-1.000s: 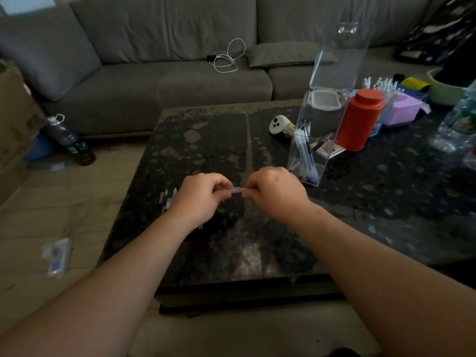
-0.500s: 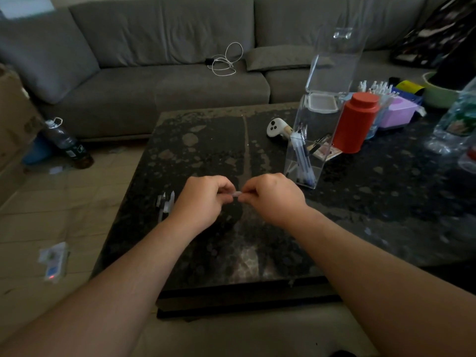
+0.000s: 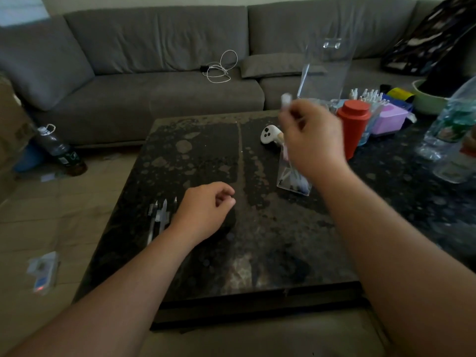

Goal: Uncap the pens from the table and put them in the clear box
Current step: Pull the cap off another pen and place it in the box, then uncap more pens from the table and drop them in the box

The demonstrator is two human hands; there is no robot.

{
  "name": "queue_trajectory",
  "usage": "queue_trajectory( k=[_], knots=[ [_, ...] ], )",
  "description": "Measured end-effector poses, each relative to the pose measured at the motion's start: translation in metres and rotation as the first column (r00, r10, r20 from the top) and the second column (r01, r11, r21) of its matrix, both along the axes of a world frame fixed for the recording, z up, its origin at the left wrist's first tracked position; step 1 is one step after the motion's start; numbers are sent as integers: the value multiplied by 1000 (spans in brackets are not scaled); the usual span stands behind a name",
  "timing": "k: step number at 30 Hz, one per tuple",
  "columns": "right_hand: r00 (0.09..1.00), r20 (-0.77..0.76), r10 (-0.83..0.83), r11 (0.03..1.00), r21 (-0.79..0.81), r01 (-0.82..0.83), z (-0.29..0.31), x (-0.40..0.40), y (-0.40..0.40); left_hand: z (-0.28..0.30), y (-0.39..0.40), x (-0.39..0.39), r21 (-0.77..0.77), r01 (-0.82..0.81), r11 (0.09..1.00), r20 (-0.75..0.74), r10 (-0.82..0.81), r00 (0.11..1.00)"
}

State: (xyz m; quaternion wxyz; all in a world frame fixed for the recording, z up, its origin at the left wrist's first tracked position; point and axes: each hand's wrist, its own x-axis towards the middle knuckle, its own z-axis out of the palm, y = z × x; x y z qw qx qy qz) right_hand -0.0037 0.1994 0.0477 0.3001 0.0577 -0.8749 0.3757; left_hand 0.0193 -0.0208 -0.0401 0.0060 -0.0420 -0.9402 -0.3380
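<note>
Right hand (image 3: pixel 313 140) raised over clear box (image 3: pixel 293 180), pinching blurred pen (image 3: pixel 285 101). Left hand (image 3: pixel 206 211) loosely curled, contents unclear, beside pens (image 3: pixel 161 216) on counter (image 3: pixel 257 240).

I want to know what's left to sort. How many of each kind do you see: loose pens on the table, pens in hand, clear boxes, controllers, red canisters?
Loose pens showing on the table: 3
Held pen: 1
Clear box: 1
White controller: 1
Red canister: 1
Total: 7
</note>
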Motion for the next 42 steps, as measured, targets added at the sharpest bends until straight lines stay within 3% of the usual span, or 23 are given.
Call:
queue_trajectory(
  k=[5,9,14,18,24,30,36,42],
  knots=[
    [992,0,-130,980,-152,129,5,-9,34,-2,3,6,-58,102,993,20,-101,995],
    [985,101,-140,987,-68,148,-17,-12,41,-4,7,11,-82,175,981,0,-175,985],
    [981,113,-157,987,38,154,-30,-14,41,0,11,14,-78,221,972,20,-220,975],
    [979,60,-194,981,-14,195,-28,-17,43,1,11,15,-93,227,969,17,-227,974],
    [956,168,-240,948,253,194,-45,-19,41,-2,7,13,-108,243,964,9,-244,970],
    [947,191,-259,932,308,193,-51,-17,39,-4,8,11,-103,264,959,0,-265,964],
    [904,383,-190,931,362,43,-54,-17,42,-6,12,9,-121,266,956,-2,-268,963],
    [904,386,-182,938,343,42,-59,-19,42,-5,12,11,-123,271,955,2,-273,962]
  ],
)
